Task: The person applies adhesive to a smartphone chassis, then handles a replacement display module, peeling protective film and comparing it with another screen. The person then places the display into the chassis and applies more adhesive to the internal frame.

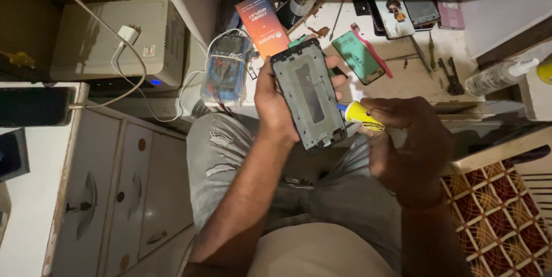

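Left hand (275,104) has its grip closed on a black rectangular phone frame with a grey metal inner plate (308,94), thumb and palm on its left edge, fingertips on its right. The frame's long axis runs near vertical in view, top end tilted toward the white counter (411,79). Right hand (405,133) has its grip clenched on a small yellow-bodied tube (361,115), whose tip is just beside the frame's lower right edge. Below the frame lies the person's lap in grey trousers (230,156).

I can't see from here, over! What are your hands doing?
Left hand holds phone frame upright. Right hand grips yellow tube beside frame's lower edge. Nothing in the way.
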Motion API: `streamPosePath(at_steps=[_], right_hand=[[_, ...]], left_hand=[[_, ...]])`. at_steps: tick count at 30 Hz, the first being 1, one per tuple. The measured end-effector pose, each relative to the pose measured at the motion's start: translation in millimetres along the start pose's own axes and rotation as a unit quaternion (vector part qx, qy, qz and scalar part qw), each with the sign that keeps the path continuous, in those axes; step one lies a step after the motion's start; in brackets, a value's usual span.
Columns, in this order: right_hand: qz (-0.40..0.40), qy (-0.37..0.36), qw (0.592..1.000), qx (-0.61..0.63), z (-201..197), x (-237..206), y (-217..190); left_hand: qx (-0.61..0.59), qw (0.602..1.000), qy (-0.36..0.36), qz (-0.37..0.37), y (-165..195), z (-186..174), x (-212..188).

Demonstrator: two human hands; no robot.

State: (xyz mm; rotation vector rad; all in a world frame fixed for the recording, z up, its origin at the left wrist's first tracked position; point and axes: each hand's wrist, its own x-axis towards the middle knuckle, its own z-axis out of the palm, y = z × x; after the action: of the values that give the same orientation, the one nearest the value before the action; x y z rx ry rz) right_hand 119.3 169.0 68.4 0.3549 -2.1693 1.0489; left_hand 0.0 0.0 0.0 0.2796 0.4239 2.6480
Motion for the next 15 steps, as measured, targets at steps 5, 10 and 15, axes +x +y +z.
streamPosePath(at_steps=[5,10,15], right_hand=[[-0.013,-0.013,1.000,-0.013,0.1,2.4,-2.5],[-0.019,-0.011,0.999,-0.027,1.6,-2.1,-4.6],[-0.034,-0.012,0.997,-0.075,3.4,-3.0,-0.4]], left_hand=[[-0.007,1.000,-0.005,0.016,4.5,8.2,-1.7],[-0.016,0.999,-0.022,0.019,5.7,8.7,-4.2],[-0.005,1.000,-0.010,0.017,4.6,7.1,-4.3]])
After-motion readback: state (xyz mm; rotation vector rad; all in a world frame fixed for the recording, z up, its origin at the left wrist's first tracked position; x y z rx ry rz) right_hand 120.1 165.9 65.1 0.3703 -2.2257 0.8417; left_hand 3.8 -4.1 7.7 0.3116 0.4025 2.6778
